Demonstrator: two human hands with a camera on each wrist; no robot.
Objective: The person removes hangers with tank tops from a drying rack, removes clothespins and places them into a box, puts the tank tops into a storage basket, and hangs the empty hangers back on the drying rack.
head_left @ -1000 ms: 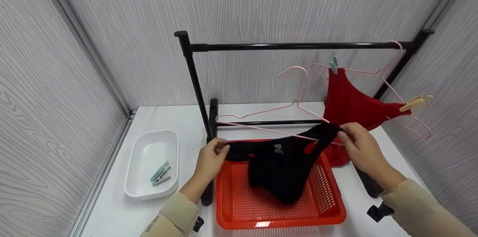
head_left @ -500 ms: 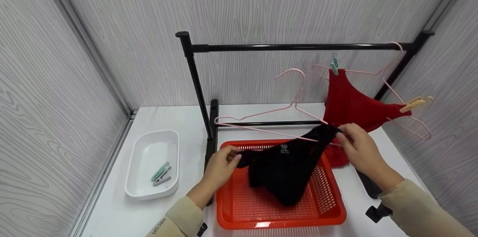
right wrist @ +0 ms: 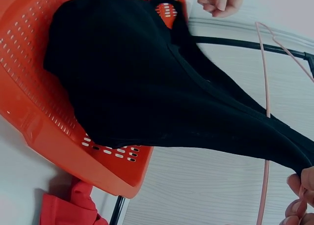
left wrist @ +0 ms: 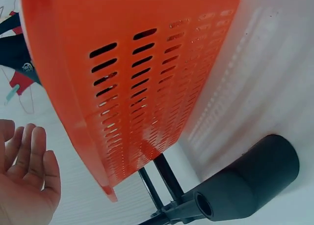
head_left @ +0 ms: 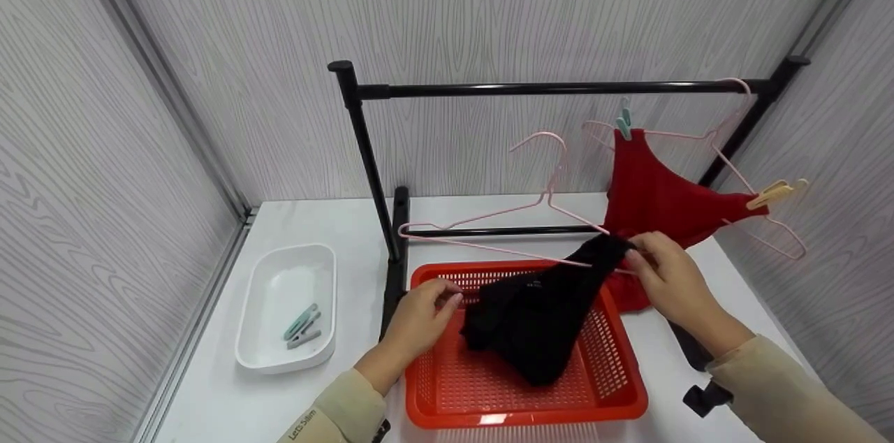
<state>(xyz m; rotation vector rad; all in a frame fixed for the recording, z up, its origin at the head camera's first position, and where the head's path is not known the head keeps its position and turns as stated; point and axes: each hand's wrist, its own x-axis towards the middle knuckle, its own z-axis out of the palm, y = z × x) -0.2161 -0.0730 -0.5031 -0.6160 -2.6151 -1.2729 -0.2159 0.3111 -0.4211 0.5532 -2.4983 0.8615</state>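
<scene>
My right hand (head_left: 672, 277) pinches one side of the black underpants (head_left: 534, 331) together with the right end of a pink hanger (head_left: 482, 247). The garment droops from there over the red basket (head_left: 457, 408), its left side hanging free. In the right wrist view the underpants (right wrist: 117, 72) stretch from the fingertips across the hanger wire (right wrist: 265, 185). My left hand (head_left: 419, 317) hovers at the basket's left rim, fingers loosely bent. The left wrist view shows this hand (left wrist: 29, 176) holding nothing.
A black rack (head_left: 489, 89) stands behind the basket. Red underpants (head_left: 649, 184) hang at its right on another pink hanger, held by a green clothespin (head_left: 624, 121) and a yellow clothespin (head_left: 772, 195). A white tray (head_left: 251, 317) with several clothespins (head_left: 302, 328) sits left.
My left hand has let go of the black underpants' left side, which has sprung back and drooped over the basket. That hand moved slightly right and down; the hanger shifted slightly left and down.
</scene>
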